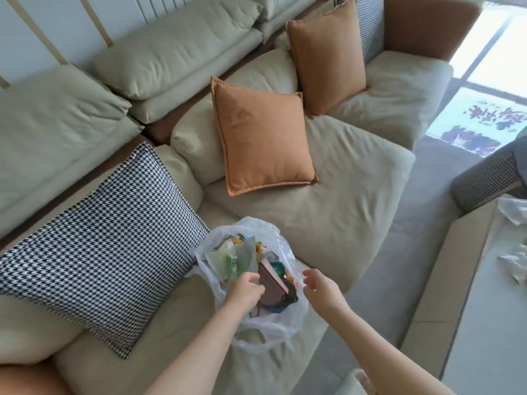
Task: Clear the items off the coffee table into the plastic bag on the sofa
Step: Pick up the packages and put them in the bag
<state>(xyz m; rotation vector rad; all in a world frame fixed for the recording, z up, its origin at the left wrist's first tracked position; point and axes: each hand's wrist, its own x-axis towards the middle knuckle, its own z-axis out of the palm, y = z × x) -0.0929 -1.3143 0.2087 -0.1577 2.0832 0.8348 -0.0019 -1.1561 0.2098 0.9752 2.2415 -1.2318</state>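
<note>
**Inspector:** Pale green fabric sofa (328,223) is noted across most of the view, with the thin translucent plastic bag (271,323) slumped on the front seat cushion at about 6 o'clock. A black-and-white houndstooth cushion (99,238) is seen touching the bag at its 9 o'clock side.

**Clerk:** And the hands?

**Inspector:** The left hand (245,292) is placed at the bag's mouth, fingers curled downward among the contents; whether anything is pinched cannot be told. The right hand (319,286) is held just beside the bag at its 3 o'clock edge, fingers loosely spread, nothing grasped.

**Clerk:** Contents?

**Inspector:** A dark red flat rectangular box (271,283) and green wrappers (231,260) are seen inside. Crumpled white paper scraps (513,266) are left on the light-coloured coffee table (470,323) at 3 o'clock, so the task is judged unfinished.

**Clerk:** Hazards?

**Inspector:** The bag is unsupported and soft; it is judged that its mouth could collapse or tip toward the sofa's front edge if the left hand is withdrawn carelessly. The box corner could tear the thin film. Light scraps could be dropped between table and sofa during carrying.
</note>
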